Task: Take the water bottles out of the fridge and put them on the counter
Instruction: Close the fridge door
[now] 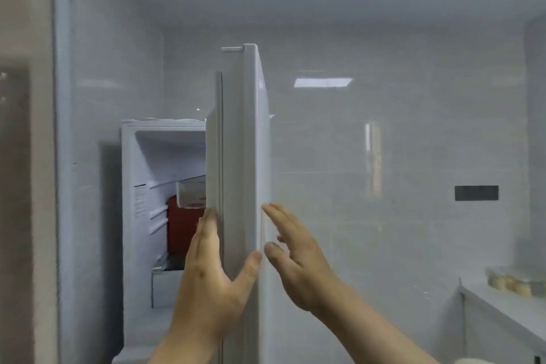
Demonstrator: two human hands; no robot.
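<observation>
The white fridge [130,216] stands open at centre left, and its door [239,156] faces me edge-on. My left hand [212,275] grips the door's edge, fingers on the inner side and thumb on the outer side. My right hand [295,257] hovers just right of the door's outer face, fingers spread, holding nothing. Inside the fridge I see a red box [183,230], a pale carton [192,193] above it and a glass shelf [168,266]. No water bottles are visible; the door hides much of the interior.
A white counter [502,307] runs along the lower right, with a clear container of pale round items [515,281] on it. A dark wall plate [476,193] is on the tiled wall. A door frame [60,156] stands at far left.
</observation>
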